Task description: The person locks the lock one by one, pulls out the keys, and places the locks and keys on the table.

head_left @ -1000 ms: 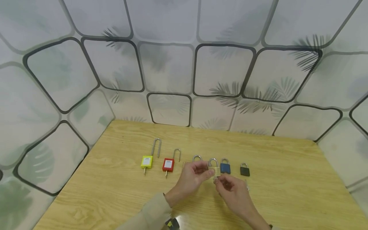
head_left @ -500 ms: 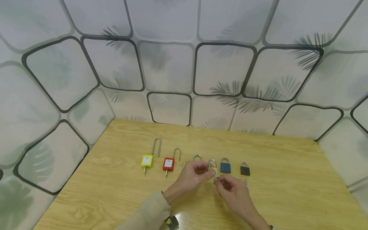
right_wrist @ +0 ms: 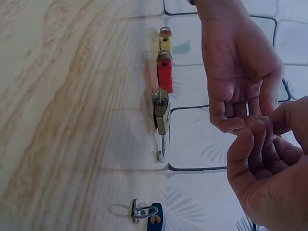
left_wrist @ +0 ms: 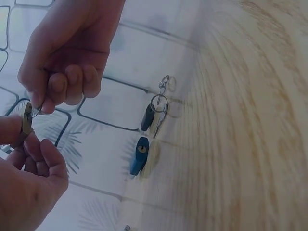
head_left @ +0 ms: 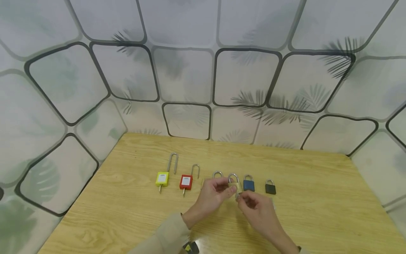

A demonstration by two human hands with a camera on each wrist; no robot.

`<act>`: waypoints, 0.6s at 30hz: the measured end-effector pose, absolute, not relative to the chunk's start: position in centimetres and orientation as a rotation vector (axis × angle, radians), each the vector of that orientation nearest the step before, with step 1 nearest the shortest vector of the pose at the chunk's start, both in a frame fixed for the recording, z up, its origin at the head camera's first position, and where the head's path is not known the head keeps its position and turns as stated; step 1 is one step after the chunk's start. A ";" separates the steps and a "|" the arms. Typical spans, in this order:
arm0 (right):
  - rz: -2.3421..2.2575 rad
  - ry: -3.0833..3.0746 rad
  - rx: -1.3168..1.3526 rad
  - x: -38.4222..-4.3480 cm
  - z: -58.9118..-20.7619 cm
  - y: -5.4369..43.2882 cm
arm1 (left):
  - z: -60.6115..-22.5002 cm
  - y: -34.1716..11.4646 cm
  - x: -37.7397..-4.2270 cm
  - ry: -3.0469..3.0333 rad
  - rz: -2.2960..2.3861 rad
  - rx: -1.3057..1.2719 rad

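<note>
1. The wall covering (head_left: 184, 74), printed with rounded frames and fern fronds, rises at twelve o'clock.
2. A wood-grain table (head_left: 323, 211) spreads before it.
3. I see the left hand (head_left: 210, 198) gripping a brass padlock (head_left: 236, 185) between thumb and fingers; take that lock as the dial's centre, shackle toward twelve.
4. The right hand (head_left: 258, 213), between four and five, pinches with its fingertips.
5. A yellow padlock (head_left: 162, 179) lies far out at nine, its shackle sprung, one leg free.
6. A red padlock (head_left: 185, 181), likewise sprung, sits nearer at nine.
7. At three comes a blue padlock (head_left: 248, 185), then a black padlock (head_left: 270, 189) farther out.
8. At six, in the right fingertips, is a small key-like piece (head_left: 238, 197), too blurred for detail.
</note>
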State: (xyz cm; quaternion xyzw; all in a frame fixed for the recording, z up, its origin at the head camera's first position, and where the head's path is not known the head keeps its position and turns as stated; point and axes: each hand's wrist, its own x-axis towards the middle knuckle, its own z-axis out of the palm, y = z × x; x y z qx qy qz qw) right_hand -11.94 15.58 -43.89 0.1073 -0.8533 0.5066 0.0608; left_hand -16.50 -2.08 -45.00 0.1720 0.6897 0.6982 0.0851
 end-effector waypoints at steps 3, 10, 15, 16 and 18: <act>1.505 -2.592 0.320 -12.1 -43.7 15.6 | -44.9 -1.9 -16.5 2.051 2.104 0.495; 1.470 -2.594 0.295 -12.0 -43.4 15.4 | -45.0 -1.6 -16.3 2.036 2.175 0.462; 1.441 -2.584 0.257 -11.9 -43.1 15.1 | -45.0 -1.3 -16.1 2.019 2.208 0.424; 1.440 -2.585 0.248 -11.9 -43.1 15.1 | -44.9 -1.3 -16.1 2.020 2.210 0.417; 1.454 -2.589 0.229 -11.9 -42.9 15.0 | -44.9 -1.2 -16.1 2.022 2.210 0.402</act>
